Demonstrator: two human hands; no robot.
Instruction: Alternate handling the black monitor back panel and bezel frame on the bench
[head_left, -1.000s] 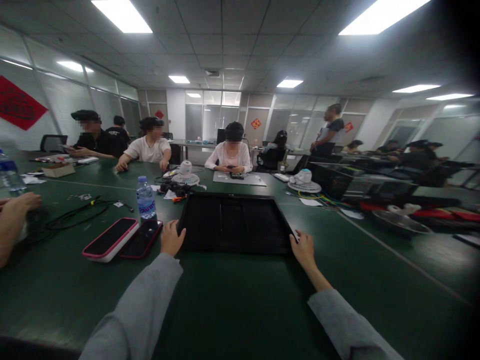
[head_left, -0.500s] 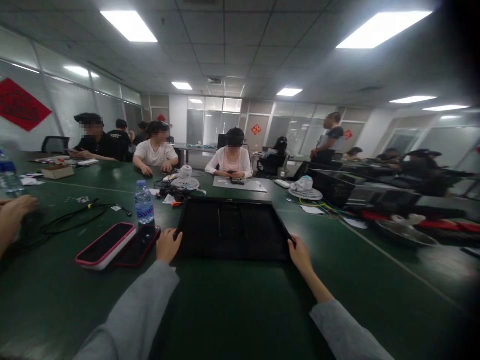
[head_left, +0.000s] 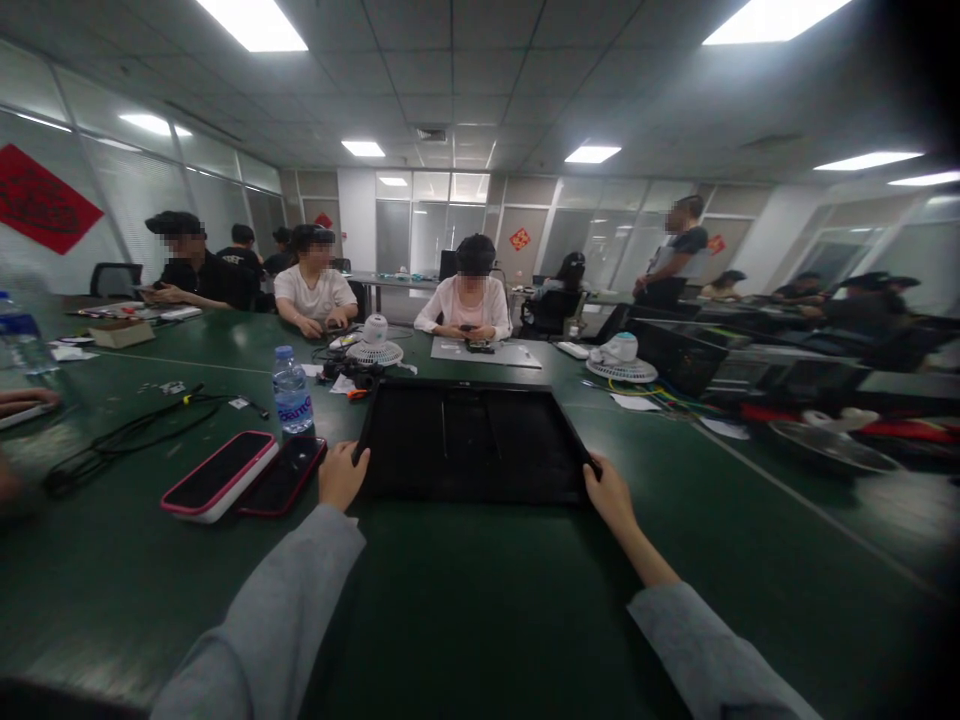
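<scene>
A shallow, black rectangular shell with a raised rim (head_left: 469,440), much like a monitor casing, lies before me on the green table or just above it; I cannot tell which. My left hand (head_left: 343,475) is closed on its left edge, with the thumb over the rim. On the opposite side my right hand (head_left: 609,493) grips the right edge, its fingers partly hidden. Two thin vertical lines show inside the dark shell. Just left of my left hand are a phone with a red rim (head_left: 283,478) and a white-sided, pink-edged phone (head_left: 219,474).
A water bottle (head_left: 292,392) stands behind the phones. Black cables (head_left: 135,440) lie to the left, near a co-worker's hand (head_left: 30,403). Beyond the shell are two white fans (head_left: 375,345) and a seated person (head_left: 465,300) at a grey mat (head_left: 517,353). A metal pan (head_left: 832,447) sits at right.
The view has shifted slightly, so the shell and both my hands appear a little higher and further right. My grip stays the same. At far left, the co-worker's hand has moved.
</scene>
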